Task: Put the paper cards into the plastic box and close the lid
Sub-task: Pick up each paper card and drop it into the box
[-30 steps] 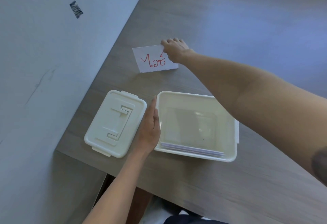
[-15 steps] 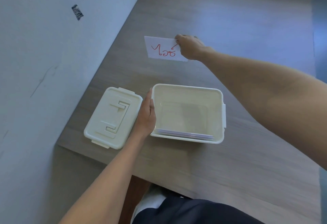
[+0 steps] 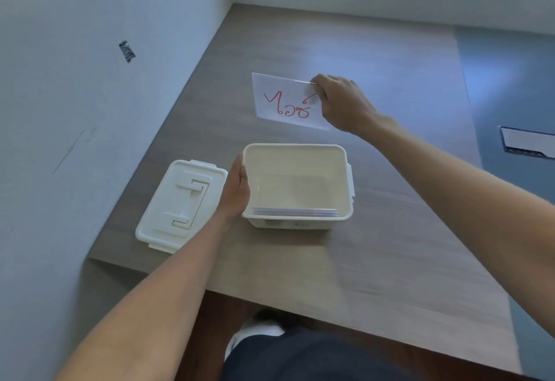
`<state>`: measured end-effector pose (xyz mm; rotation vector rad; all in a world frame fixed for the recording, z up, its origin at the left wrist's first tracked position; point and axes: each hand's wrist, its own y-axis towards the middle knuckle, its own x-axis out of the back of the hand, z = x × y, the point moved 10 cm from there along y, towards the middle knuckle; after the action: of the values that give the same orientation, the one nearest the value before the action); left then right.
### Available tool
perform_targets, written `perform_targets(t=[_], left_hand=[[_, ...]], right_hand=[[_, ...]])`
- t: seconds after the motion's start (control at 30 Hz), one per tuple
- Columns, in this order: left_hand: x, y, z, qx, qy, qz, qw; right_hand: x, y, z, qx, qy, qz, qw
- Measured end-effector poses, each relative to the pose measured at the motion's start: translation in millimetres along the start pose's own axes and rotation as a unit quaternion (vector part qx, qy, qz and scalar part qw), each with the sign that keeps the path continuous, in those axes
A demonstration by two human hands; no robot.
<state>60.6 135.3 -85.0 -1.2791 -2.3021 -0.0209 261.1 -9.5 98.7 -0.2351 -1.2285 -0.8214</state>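
Right hand (image 3: 345,104) pinches flat paper card (image 3: 285,104) | left hand (image 3: 237,191) flat against glossy rectangular plastic box (image 3: 294,148)

Bare forearms (image 3: 168,275), dark lower garment (image 3: 315,356)

A white card (image 3: 285,104) with red handwriting is pinched by its right edge in the right hand (image 3: 342,104), raised beyond an open plastic box (image 3: 295,185). The box's left wall is touched by the left hand (image 3: 237,191); the lid (image 3: 180,204) lies just left of it on the bench (image 3: 390,245), and stacked cards (image 3: 295,211) are seen inside.
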Motion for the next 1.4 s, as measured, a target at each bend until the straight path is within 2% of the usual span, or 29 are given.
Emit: perform_targets(t=[0.2, 0.37, 0.6, 0.77, 0.9, 0.97, 1.0, 1.1, 1.17, 1.23, 1.33, 1.4], left_hand=[[-0.1, 2.3, 4.7, 0.027, -0.041, 0.043, 0.998], [-1.4, 4.2, 15.3, 0.059, -0.098, 0.063, 0.991], [-7.0, 0.8, 24.8, 0.093, -0.122, 0.066, 0.986], [-13.6, -4.1, 21.7, 0.089, -0.118, 0.073, 0.986], [-19.0, -1.7, 24.4, 0.078, -0.113, 0.078, 0.987], [-20.2, -1.6, 26.0, 0.078, -0.111, 0.081, 0.987], [-21.0, -2.2, 25.4, 0.077, -0.112, 0.083, 0.987], [-22.6, -3.9, 24.6, 0.075, -0.109, 0.081, 0.988], [-23.6, -5.3, 27.0, 0.076, -0.103, 0.081, 0.989], [-20.0, -6.3, 32.6, 0.081, -0.1, 0.074, 0.989], [-16.7, -12.4, 38.7, 0.092, -0.112, 0.075, 0.987], [-26.0, -20.2, 34.9, 0.101, -0.125, 0.094, 0.983]], right_hand=[[15.5, -62.9, 24.8, -0.002, 0.023, 0.01, 1.0], [-22.6, -116.2, 39.9, 0.017, 0.012, 0.044, 0.999], [-95.7, -183.4, 27.3, -0.039, -0.02, 0.214, 0.976], [-113.1, -214.8, 20.2, -0.133, 0.065, 0.345, 0.927], [-109.9, -219.1, 20.9, -0.157, 0.088, 0.391, 0.903], [-106.8, -212.6, 18.5, -0.152, 0.098, 0.362, 0.914], [-100.5, -205.6, 15.2, -0.141, 0.1, 0.315, 0.933], [-64.8, -187.9, -5.1, -0.121, 0.075, 0.098, 0.985], [-47.6, -189.3, -26.9, -0.161, 0.081, -0.004, 0.984], [-47.5, -194.7, -52.9, -0.226, 0.083, -0.028, 0.97], [-67.0, -213.6, -83.8, -0.328, 0.145, 0.003, 0.933], [-76.9, -228.1, -92.8, -0.36, 0.203, 0.02, 0.91]])
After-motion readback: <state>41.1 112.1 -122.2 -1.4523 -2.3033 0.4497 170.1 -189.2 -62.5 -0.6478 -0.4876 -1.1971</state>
